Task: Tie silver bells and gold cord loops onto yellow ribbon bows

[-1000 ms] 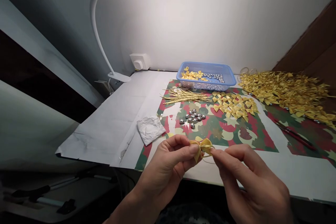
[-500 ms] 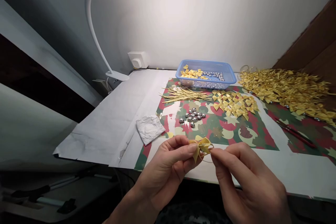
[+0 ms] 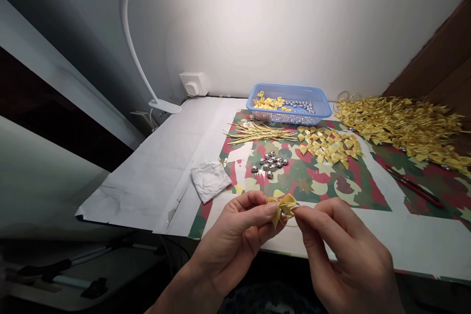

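A: Position of the work piece?
B: Yellow ribbon bow (image 3: 288, 201), held up between the two hands just above the near edge of the table. It lies to the right of the left thumb and to the left of the right fingertips.
A: State of the hands?
B: Left hand (image 3: 237, 230): thumb and fingers pinched on the bow's left part. Right hand (image 3: 351, 250): thumb and forefinger pinched together at the bow's right side, apparently on the thin gold cord (image 3: 289, 204). The hands are near each other but apart, bridged by the piece.
A: Axis?
B: Bow roughly left to right. The cord runs much the same way across its face, and a loose loop hangs beneath. The left hand covers more of the bow; the right is nearer the cord's end. Whether a knot is formed: cannot tell.
A: Containers?
B: One, a blue plastic basket (image 3: 279, 117), straight ahead by the wall. Inside, yellow bows (image 3: 270, 102) on the left, small silver balls (image 3: 304, 106) on the right.
A: Between basket and hands?
B: A sheaf of gold cords (image 3: 257, 133), lying crosswise; spread bows (image 3: 329, 146) to its right; a silver ball cluster (image 3: 271, 163) nearer the hands.
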Demonstrator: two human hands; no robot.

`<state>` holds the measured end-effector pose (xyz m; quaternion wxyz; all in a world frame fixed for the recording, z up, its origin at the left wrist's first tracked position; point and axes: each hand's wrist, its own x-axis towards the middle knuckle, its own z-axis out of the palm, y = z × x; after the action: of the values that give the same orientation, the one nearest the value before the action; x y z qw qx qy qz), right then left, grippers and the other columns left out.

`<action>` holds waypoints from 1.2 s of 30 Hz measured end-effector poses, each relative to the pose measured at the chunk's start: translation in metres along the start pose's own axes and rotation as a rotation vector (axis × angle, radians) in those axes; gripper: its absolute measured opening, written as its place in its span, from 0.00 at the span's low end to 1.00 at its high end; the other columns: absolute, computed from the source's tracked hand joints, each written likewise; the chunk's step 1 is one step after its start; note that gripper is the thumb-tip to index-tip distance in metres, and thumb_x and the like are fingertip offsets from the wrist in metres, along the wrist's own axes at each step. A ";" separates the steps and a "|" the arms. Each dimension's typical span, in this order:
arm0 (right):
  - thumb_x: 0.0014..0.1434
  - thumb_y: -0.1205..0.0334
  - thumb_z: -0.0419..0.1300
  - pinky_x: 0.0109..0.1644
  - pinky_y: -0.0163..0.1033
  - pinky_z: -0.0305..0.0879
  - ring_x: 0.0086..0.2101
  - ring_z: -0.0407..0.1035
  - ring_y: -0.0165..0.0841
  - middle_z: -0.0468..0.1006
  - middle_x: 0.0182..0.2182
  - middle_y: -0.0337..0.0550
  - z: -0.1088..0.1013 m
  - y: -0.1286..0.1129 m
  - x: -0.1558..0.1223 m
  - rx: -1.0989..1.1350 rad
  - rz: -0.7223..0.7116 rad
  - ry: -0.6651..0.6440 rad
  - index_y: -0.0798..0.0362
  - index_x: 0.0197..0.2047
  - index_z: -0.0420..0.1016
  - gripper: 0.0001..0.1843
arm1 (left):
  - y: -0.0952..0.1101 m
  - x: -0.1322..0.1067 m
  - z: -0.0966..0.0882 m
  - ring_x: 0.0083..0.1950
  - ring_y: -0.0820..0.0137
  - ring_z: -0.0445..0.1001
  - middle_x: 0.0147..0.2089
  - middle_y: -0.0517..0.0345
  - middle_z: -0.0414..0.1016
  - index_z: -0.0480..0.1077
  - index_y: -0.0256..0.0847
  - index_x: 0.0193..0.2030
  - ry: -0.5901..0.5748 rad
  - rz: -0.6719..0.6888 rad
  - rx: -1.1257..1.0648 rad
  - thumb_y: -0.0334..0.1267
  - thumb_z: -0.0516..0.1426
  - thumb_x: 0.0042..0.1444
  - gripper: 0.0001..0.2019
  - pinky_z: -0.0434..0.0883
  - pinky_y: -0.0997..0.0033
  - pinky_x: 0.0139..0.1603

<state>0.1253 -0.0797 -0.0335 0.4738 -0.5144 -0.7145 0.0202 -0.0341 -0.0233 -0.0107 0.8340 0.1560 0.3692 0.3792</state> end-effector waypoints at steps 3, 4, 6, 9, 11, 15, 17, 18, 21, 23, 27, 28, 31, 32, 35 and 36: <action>0.61 0.79 0.57 0.31 0.33 0.64 0.30 0.64 0.29 0.66 0.29 0.41 0.000 0.000 0.000 0.030 0.033 -0.010 0.57 0.46 0.73 0.13 | 0.000 0.000 0.000 0.35 0.72 0.81 0.32 0.51 0.82 0.74 0.35 0.28 0.006 -0.008 -0.003 0.21 0.67 0.49 0.08 0.78 0.76 0.44; 0.61 0.78 0.57 0.31 0.33 0.64 0.30 0.64 0.29 0.66 0.30 0.41 0.000 0.000 0.000 0.043 0.044 -0.020 0.57 0.46 0.73 0.13 | 0.000 0.001 0.000 0.36 0.72 0.81 0.32 0.51 0.82 0.74 0.35 0.28 0.011 -0.011 -0.009 0.21 0.67 0.49 0.08 0.79 0.76 0.44; 0.62 0.78 0.56 0.31 0.34 0.64 0.30 0.64 0.29 0.66 0.30 0.41 0.000 0.000 0.000 0.063 0.064 -0.034 0.56 0.46 0.73 0.13 | 0.000 0.001 0.000 0.36 0.71 0.81 0.33 0.51 0.82 0.74 0.35 0.28 0.020 -0.018 -0.029 0.20 0.67 0.48 0.09 0.79 0.75 0.45; 0.62 0.78 0.56 0.31 0.34 0.64 0.30 0.64 0.29 0.66 0.30 0.41 -0.001 0.000 -0.001 0.065 0.068 -0.035 0.56 0.47 0.73 0.13 | -0.001 0.002 0.000 0.35 0.71 0.81 0.32 0.50 0.82 0.74 0.35 0.27 0.031 -0.024 -0.051 0.20 0.68 0.46 0.09 0.79 0.75 0.43; 0.62 0.78 0.56 0.31 0.33 0.64 0.30 0.63 0.28 0.65 0.30 0.41 -0.002 0.001 -0.001 0.058 0.052 -0.039 0.56 0.48 0.73 0.14 | -0.001 0.001 0.000 0.35 0.70 0.81 0.32 0.50 0.82 0.74 0.35 0.27 0.040 -0.029 -0.061 0.20 0.69 0.44 0.10 0.79 0.75 0.43; 0.61 0.79 0.56 0.31 0.33 0.63 0.30 0.63 0.28 0.65 0.30 0.41 -0.002 0.001 -0.001 0.051 0.021 -0.048 0.58 0.48 0.73 0.15 | -0.001 0.000 0.000 0.35 0.69 0.81 0.33 0.49 0.83 0.74 0.35 0.28 0.060 -0.028 -0.077 0.21 0.70 0.43 0.10 0.79 0.74 0.43; 0.61 0.79 0.56 0.31 0.33 0.62 0.30 0.62 0.28 0.64 0.30 0.41 -0.002 0.000 -0.001 0.053 0.030 -0.040 0.58 0.48 0.73 0.14 | -0.001 0.000 -0.001 0.36 0.69 0.81 0.33 0.49 0.83 0.75 0.35 0.28 0.064 -0.025 -0.080 0.21 0.69 0.43 0.10 0.79 0.74 0.43; 0.62 0.79 0.56 0.31 0.33 0.62 0.30 0.62 0.28 0.64 0.30 0.41 -0.001 -0.001 -0.001 0.056 0.040 -0.032 0.57 0.48 0.73 0.14 | -0.001 0.000 -0.001 0.36 0.69 0.81 0.33 0.49 0.83 0.75 0.35 0.28 0.058 -0.027 -0.080 0.21 0.69 0.44 0.10 0.79 0.74 0.43; 0.62 0.79 0.56 0.31 0.34 0.62 0.30 0.62 0.28 0.64 0.30 0.41 0.000 -0.001 -0.001 0.058 0.053 -0.017 0.57 0.47 0.73 0.13 | -0.002 0.001 0.000 0.36 0.70 0.81 0.34 0.48 0.83 0.74 0.34 0.28 0.037 -0.034 -0.077 0.21 0.68 0.46 0.09 0.79 0.75 0.44; 0.62 0.79 0.56 0.31 0.33 0.62 0.30 0.62 0.28 0.64 0.30 0.41 0.000 0.000 -0.001 0.053 0.032 -0.027 0.57 0.47 0.72 0.13 | -0.002 0.001 0.001 0.36 0.70 0.81 0.34 0.47 0.83 0.74 0.34 0.28 0.029 -0.032 -0.080 0.20 0.68 0.46 0.09 0.79 0.75 0.43; 0.61 0.79 0.56 0.31 0.34 0.62 0.30 0.63 0.29 0.65 0.30 0.41 -0.001 0.002 -0.001 0.047 0.016 -0.043 0.57 0.48 0.72 0.14 | -0.002 0.002 0.001 0.35 0.69 0.82 0.33 0.47 0.84 0.75 0.34 0.28 0.030 -0.021 -0.086 0.20 0.68 0.46 0.09 0.80 0.74 0.43; 0.61 0.79 0.56 0.32 0.34 0.62 0.30 0.63 0.29 0.65 0.30 0.41 -0.001 0.002 -0.001 0.048 0.018 -0.043 0.57 0.48 0.72 0.14 | -0.002 0.002 0.001 0.35 0.70 0.82 0.33 0.47 0.84 0.75 0.34 0.28 0.030 -0.018 -0.083 0.20 0.67 0.47 0.09 0.80 0.74 0.43; 0.61 0.79 0.56 0.32 0.34 0.62 0.31 0.63 0.29 0.65 0.30 0.42 0.000 0.003 -0.001 0.042 0.027 -0.040 0.58 0.47 0.72 0.13 | -0.002 0.002 0.000 0.35 0.70 0.81 0.32 0.48 0.83 0.74 0.34 0.28 0.021 -0.011 -0.072 0.20 0.67 0.47 0.09 0.79 0.74 0.43; 0.61 0.79 0.56 0.32 0.33 0.62 0.31 0.63 0.29 0.66 0.30 0.42 0.001 0.004 -0.001 0.038 0.028 -0.038 0.58 0.47 0.72 0.13 | -0.002 0.003 0.000 0.35 0.71 0.81 0.32 0.49 0.83 0.74 0.34 0.28 0.021 -0.007 -0.064 0.20 0.67 0.47 0.09 0.79 0.75 0.43; 0.62 0.78 0.56 0.32 0.33 0.62 0.30 0.63 0.29 0.66 0.30 0.42 0.004 0.004 0.000 0.035 0.041 -0.026 0.57 0.45 0.73 0.11 | -0.003 0.007 -0.001 0.34 0.71 0.81 0.32 0.49 0.83 0.74 0.34 0.28 0.032 0.001 -0.029 0.20 0.67 0.47 0.09 0.79 0.75 0.41; 0.62 0.78 0.56 0.31 0.33 0.61 0.29 0.62 0.28 0.66 0.29 0.41 0.006 0.005 0.000 0.040 0.052 -0.015 0.57 0.43 0.73 0.10 | -0.003 0.008 -0.002 0.34 0.71 0.81 0.32 0.49 0.83 0.74 0.34 0.28 0.034 0.002 -0.016 0.20 0.67 0.47 0.09 0.79 0.75 0.41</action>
<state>0.1246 -0.0748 -0.0390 0.4778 -0.5231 -0.7039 0.0506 -0.0303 -0.0192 -0.0171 0.8285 0.1430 0.3801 0.3855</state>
